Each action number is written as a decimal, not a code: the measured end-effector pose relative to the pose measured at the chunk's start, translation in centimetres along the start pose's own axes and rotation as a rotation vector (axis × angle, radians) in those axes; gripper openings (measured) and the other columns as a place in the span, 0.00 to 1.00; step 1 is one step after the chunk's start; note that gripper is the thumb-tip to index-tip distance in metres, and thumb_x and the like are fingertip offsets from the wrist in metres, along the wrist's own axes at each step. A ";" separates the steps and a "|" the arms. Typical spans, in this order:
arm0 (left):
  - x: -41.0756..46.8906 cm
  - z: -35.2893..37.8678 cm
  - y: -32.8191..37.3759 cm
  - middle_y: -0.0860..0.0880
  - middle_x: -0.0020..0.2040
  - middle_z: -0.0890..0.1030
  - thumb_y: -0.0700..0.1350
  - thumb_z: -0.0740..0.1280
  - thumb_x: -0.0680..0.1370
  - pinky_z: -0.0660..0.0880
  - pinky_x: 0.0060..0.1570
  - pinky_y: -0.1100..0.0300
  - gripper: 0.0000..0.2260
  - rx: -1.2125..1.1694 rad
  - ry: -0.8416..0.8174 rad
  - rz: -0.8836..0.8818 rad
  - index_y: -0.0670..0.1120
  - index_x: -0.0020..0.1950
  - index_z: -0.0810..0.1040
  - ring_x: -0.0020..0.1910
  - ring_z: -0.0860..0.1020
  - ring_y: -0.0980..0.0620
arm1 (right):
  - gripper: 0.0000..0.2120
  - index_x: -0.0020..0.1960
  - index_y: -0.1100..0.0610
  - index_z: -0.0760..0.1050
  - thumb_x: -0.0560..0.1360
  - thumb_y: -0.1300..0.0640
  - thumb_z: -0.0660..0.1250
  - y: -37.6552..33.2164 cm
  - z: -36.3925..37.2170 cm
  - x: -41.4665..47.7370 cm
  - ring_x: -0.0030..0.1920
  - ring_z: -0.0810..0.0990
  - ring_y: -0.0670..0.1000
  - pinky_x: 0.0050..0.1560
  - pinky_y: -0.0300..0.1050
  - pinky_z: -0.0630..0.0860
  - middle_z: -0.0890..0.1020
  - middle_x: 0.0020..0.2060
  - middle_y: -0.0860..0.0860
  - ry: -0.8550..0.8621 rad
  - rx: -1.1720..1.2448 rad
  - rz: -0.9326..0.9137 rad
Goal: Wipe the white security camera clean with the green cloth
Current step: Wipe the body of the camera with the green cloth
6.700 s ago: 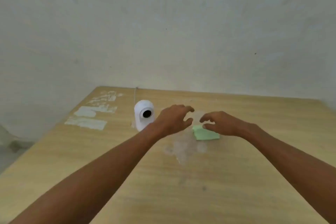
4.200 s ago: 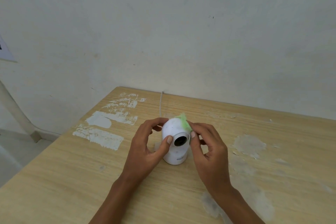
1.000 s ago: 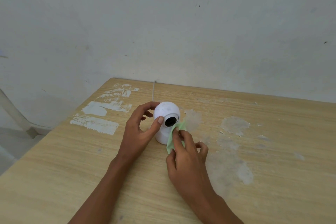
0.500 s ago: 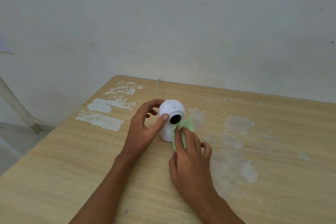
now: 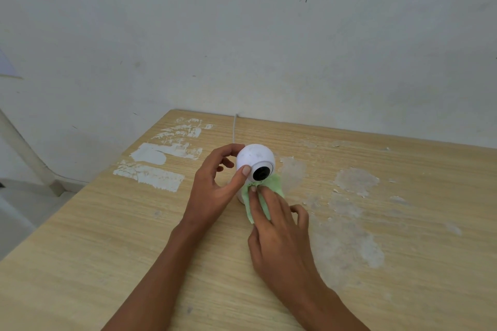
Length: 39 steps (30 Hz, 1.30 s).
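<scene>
The white security camera (image 5: 254, 157) stands upright on the wooden table (image 5: 107, 236), its round head with the dark lens facing me. My left hand (image 5: 215, 185) grips the head from the left, thumb beside the lens and fingers round the back. My right hand (image 5: 279, 226) presses the green cloth (image 5: 274, 184) with two fingers against the front of the camera's base, just below the lens. The base is mostly hidden behind the cloth and my hands.
A thin white cable (image 5: 234, 129) runs from behind the camera to the table's far edge by the wall (image 5: 242, 35). White paint patches (image 5: 150, 174) mark the table's left part and worn pale spots (image 5: 355, 180) its right.
Since one second ago my right hand has kept the cloth pressed below the lens, shifting it slightly over the base. My left hand stays on the camera's head, which has tilted a little.
</scene>
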<state>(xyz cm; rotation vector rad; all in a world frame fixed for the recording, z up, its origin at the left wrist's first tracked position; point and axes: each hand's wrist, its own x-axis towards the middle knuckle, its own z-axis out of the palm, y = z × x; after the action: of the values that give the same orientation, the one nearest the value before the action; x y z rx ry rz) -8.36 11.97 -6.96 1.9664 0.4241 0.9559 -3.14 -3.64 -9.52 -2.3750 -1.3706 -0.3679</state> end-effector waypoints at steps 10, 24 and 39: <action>0.0 0.0 0.0 0.59 0.61 0.82 0.56 0.68 0.77 0.72 0.58 0.61 0.17 -0.003 0.000 0.004 0.54 0.64 0.78 0.54 0.79 0.54 | 0.30 0.76 0.57 0.68 0.73 0.57 0.62 0.2 0.1 0.1 0.69 0.75 0.52 0.62 0.55 0.72 0.73 0.71 0.53 0.010 0.037 0.006; 0.0 0.0 0.2 0.59 0.62 0.81 0.56 0.68 0.77 0.72 0.59 0.61 0.17 -0.010 -0.006 -0.010 0.55 0.64 0.78 0.55 0.79 0.54 | 0.30 0.78 0.59 0.63 0.77 0.53 0.50 0.7 0.6 0.4 0.70 0.75 0.53 0.64 0.49 0.76 0.67 0.76 0.54 0.038 0.248 0.087; 0.0 -0.1 0.2 0.58 0.63 0.81 0.57 0.68 0.77 0.72 0.59 0.61 0.17 -0.011 -0.004 -0.013 0.54 0.64 0.78 0.56 0.79 0.52 | 0.29 0.80 0.55 0.60 0.80 0.59 0.55 1.0 -0.7 1.7 0.77 0.65 0.45 0.71 0.42 0.71 0.64 0.77 0.48 0.211 0.579 0.093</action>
<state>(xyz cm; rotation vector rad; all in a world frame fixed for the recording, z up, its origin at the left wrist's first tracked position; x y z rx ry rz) -8.42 11.96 -6.77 1.9532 0.4280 0.9435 -1.49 -3.06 -8.38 -1.8550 -1.0821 -0.1580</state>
